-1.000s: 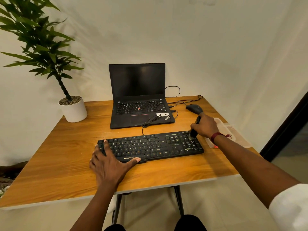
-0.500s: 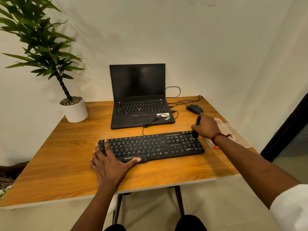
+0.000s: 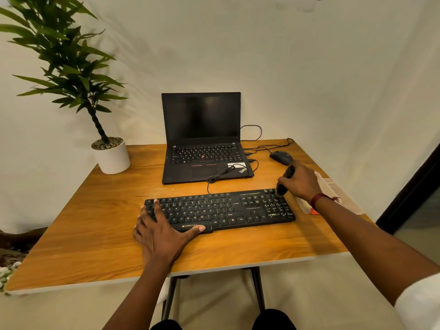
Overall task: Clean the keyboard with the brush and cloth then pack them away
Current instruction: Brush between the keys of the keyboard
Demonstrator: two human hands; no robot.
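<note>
1 brush (image 3: 282,188) gripped by right hand (image 3: 301,184), bristles indistinct | left hand (image 3: 162,234) flat on keyboard (image 3: 226,208) | clear box (image 3: 333,189) partly hidden

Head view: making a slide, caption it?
Right hand holds a black brush to the number pad of the keyboard; left hand rests flat on its left end.

The keyboard (image 3: 228,208) is black and full-size, with pale legends on dusty keys and "ZEBRONICS" printed on its front lip. It lies flat on the bench (image 3: 95,234), long side along the near edge, its cable leaving from the rear. The brush (image 3: 288,172) is black and slim, tilted with its handle up. Its lower end rests on the number pad's far right corner, gripped by the right hand (image 3: 301,182).
</note>
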